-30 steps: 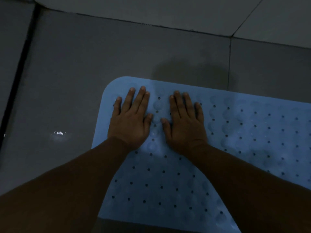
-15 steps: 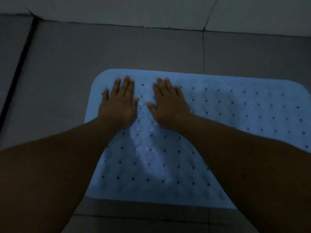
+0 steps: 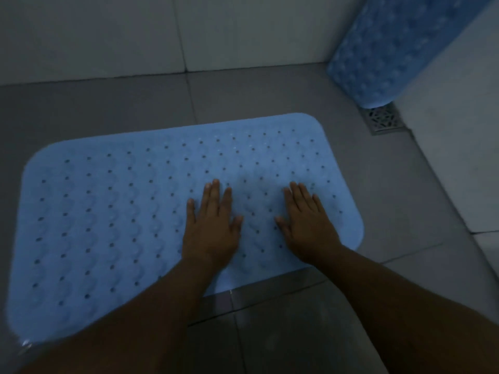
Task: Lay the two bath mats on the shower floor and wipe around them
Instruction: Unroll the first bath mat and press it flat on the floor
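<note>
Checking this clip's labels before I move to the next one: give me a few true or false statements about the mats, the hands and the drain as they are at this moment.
1. Both hands lie flat, palms down, on the light blue mat. True: the left hand and the right hand rest open on its right half.
2. The second mat is already spread on the floor. False: it stands against the wall in the right corner.
3. The floor drain is covered by the flat mat. False: it is uncovered, beyond that mat's far right corner.
4. The flat mat has rows of small holes. True.
5. One hand holds a cloth. False: both are empty.
</note>
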